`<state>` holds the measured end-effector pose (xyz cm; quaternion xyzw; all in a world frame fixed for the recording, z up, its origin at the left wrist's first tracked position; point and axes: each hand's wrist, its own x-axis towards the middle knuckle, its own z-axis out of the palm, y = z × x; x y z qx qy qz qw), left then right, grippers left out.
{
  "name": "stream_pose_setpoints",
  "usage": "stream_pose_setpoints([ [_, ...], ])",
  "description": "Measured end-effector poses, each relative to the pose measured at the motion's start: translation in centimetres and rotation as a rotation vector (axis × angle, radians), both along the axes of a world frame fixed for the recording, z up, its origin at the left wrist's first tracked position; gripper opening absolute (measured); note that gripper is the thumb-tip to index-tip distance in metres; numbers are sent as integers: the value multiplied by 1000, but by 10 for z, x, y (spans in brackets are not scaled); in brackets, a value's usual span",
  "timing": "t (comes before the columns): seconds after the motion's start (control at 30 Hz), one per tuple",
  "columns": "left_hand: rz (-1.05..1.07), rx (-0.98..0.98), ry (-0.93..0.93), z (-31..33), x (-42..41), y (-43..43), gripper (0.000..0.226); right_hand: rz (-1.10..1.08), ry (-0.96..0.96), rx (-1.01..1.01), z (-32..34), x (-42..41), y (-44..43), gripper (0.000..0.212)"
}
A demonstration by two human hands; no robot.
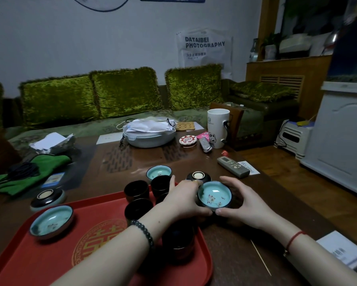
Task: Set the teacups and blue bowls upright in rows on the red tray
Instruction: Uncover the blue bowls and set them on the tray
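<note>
The red tray (39, 254) is lying at the near left of the bench (235, 254). One dark teacup (178, 241) is standing upright near the tray's near right edge, partly hidden behind the left forearm. An upright blue bowl (51, 221) is sitting on the tray's left side. Farther in, three more upright teacups (136, 189) are showing in a cluster at the tray's far right corner.

Just right of the tray, both hands are gripping a second upright blue bowl (214, 195), its glazed interior facing up. The left hand (183, 198) is wrapping the bowl's left wall with fingers curled; the right hand (241, 200) is cupping the right wall, thumb under the near rim. Whether this bowl is touching the bench cannot be determined.

Beyond the hands, an inverted bowl (198, 176) is resting foot-up on the bench, and a third upright blue bowl (159, 172) is sitting just past the tray's far edge. Another inverted bowl (47, 197) is lying off the tray's far left edge. A remote control (233, 166) is lying farther right.
</note>
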<state>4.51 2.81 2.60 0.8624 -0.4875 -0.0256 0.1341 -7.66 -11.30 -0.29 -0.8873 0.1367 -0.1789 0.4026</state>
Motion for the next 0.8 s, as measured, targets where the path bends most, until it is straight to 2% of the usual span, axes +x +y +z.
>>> stream_pose_setpoints([
  [0.23,12,-209,62,24,3,26,84,13,-107,-20,36,4,17,82],
  [0.47,55,-505,186,39,15,80,78,77,-138,-14,69,22,62,94],
  [0.63,90,-573,302,45,29,126,76,153,-142,-56,80,49,95,82],
  [0.8,173,-603,210,47,45,172,74,232,-123,-107,86,81,133,84],
])
